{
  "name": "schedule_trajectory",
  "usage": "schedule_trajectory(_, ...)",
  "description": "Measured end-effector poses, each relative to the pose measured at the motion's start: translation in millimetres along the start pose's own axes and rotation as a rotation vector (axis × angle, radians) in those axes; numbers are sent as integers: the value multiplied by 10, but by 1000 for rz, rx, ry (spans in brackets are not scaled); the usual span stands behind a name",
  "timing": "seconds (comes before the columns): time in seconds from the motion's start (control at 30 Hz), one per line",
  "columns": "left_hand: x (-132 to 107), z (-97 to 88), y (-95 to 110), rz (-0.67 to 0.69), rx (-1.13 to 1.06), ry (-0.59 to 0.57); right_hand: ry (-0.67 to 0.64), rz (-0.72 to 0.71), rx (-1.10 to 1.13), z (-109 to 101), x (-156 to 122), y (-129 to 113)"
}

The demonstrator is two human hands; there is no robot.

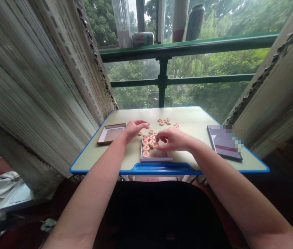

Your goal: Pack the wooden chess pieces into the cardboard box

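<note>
R hand [177,139] pinching red-marked round wooden piece [155,145] at white rectangular cardboard box [157,159], L hand [134,129] nr pale round disc [148,126], grip unclear

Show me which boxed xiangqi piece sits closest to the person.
The red-marked xiangqi piece at the near end of the left column in the box; other pieces visible inside lie farther back.

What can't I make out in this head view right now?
All in the head view:
Upper right of the white-walled rectangular box: hidden by the right hand.
Markings on the loose pale round pieces beyond the box: too small and blurred.
Whether the left hand grips a piece: too small at its fingertips.
Upper right corner of the dark rectangular tablet: covered by pixelation.
</note>
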State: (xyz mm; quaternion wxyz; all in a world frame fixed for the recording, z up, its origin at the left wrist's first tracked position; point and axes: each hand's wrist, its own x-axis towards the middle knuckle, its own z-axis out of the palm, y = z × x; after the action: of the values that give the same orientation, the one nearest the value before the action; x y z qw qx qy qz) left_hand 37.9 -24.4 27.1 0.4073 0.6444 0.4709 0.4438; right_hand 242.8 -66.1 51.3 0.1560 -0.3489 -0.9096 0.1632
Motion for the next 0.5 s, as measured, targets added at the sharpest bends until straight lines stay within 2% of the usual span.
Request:
schedule_trajectory(0.2,34,-12,-76,-28,55,-43,-124,54,-91,37,-6,-82)
schedule_trajectory(0.5,20,-9,-80,-38,70,-3,-97,84,-146,69,-10,-46)
